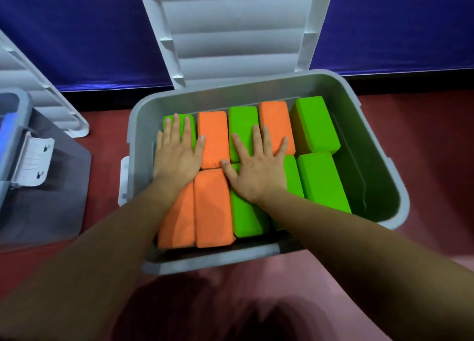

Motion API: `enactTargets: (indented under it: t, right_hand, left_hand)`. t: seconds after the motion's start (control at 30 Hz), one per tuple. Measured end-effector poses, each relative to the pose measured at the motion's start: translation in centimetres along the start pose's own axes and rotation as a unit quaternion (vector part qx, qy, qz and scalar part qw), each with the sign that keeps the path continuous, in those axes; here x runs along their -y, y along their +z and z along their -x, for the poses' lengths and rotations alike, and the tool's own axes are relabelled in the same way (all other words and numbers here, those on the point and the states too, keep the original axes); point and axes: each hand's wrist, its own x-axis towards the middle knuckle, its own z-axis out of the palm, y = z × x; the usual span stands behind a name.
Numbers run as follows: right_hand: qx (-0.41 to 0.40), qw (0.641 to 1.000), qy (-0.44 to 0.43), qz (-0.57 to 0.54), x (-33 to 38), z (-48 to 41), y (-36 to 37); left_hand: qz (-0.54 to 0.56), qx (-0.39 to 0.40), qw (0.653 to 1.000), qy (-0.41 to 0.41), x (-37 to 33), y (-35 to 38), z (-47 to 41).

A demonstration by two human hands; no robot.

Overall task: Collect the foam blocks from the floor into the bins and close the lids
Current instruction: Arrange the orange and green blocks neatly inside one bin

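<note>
Near row: orange blocks (210, 207) and green blocks (320, 181) are packed inside the grey bin (205, 262). Left hand (177, 156) and right hand (256, 171) are laid flat, fingers spread, nothing gripped. Even downward pressure is advised; the tilted far-right block (315, 125) should be seated below the rim. The lid (238, 33) is propped open behind.

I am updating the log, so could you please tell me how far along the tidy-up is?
Done: orange foam blocks and green foam blocks pack the grey plastic bin. In hand: the left hand and right hand press flat on them. Left: closing the white ribbed lid, which stands open.
</note>
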Motion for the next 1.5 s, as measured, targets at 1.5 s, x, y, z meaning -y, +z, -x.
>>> enactTargets:
  t: [1.5]
  right_hand:
    - [0.068,0.988,0.126,-0.066,-8.1,1.0,-4.2]
  left_hand:
    - [-0.012,0.092,0.986,0.136,-9.4,-0.9,7.0]
